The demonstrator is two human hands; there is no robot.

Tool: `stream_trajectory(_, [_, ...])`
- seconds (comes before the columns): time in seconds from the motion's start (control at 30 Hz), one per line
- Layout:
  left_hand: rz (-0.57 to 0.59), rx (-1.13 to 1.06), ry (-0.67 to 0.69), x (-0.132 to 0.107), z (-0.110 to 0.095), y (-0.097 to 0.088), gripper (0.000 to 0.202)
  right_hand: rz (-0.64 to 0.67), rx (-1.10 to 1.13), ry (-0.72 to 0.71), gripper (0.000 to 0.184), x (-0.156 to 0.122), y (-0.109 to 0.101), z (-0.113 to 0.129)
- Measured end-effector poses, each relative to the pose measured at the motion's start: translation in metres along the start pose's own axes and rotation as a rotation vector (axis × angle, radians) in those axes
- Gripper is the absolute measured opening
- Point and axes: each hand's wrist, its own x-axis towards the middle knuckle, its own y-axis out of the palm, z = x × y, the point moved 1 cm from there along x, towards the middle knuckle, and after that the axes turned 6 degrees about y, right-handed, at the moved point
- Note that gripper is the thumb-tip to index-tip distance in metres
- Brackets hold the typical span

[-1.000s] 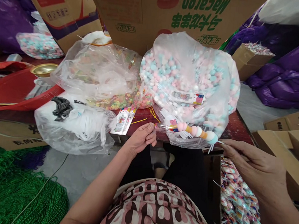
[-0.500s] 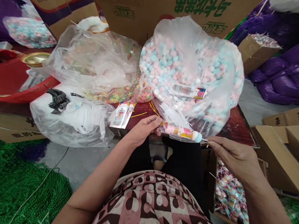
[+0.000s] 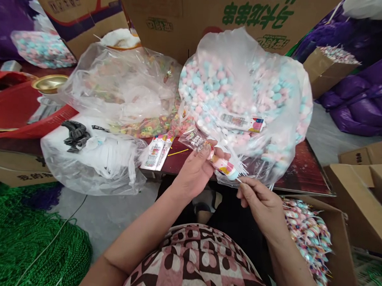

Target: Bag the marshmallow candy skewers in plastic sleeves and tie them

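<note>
Between my hands is a marshmallow skewer point(image 3: 225, 166) in a clear printed wrapper, tilted down to the right. My left hand point(image 3: 200, 165) is closed around the wrapper's upper part, whose loose clear end sticks out past the fingers. With thumb and fingers my right hand point(image 3: 260, 200) pinches the white stick below the blue marshmallow at the bottom. Just behind lie loose white sticks point(image 3: 238, 156) by a big clear bag of pink, blue and white marshmallows point(image 3: 213, 80). Flat printed wrappers point(image 3: 157, 152) lie on the dark red table point(image 3: 308, 166), left of my left hand.
A bag of colourful gummy rings point(image 3: 147, 123), a bag of white material point(image 3: 103, 155) and a red basket point(image 3: 13, 112) with a brass bowl point(image 3: 50, 83) stand left. Below right is a carton of wrapped skewers point(image 3: 310, 239). Green cord point(image 3: 29, 237) heaps on the floor.
Both hands have moved left with the skewer. My left hand now wraps round the wrapper, its loose end showing above. The skewer tilts more steeply, and the view has shifted slightly.
</note>
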Motion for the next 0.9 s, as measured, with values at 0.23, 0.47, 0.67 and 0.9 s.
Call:
stream_trajectory(0.23, [-0.098,0.023,-0.016,0.004,0.014,-0.004,0.028,-0.002,-0.07,0.033,0.021,-0.009,0.01,-0.001])
stream_trajectory(0.47, [-0.078,0.084,-0.017,-0.001,0.015,-0.005,0.033,0.093,0.187,0.199,0.027,-0.008,0.035,-0.003])
stream_trajectory(0.67, [-0.079,0.119,-0.042,-0.002,0.022,-0.01,0.033,0.038,0.195,0.212,0.023,-0.009,0.037,-0.002])
stream_trajectory(0.9, [-0.017,0.103,-0.147,-0.011,0.024,-0.018,0.044,0.28,0.541,0.412,0.03,-0.012,0.048,-0.002])
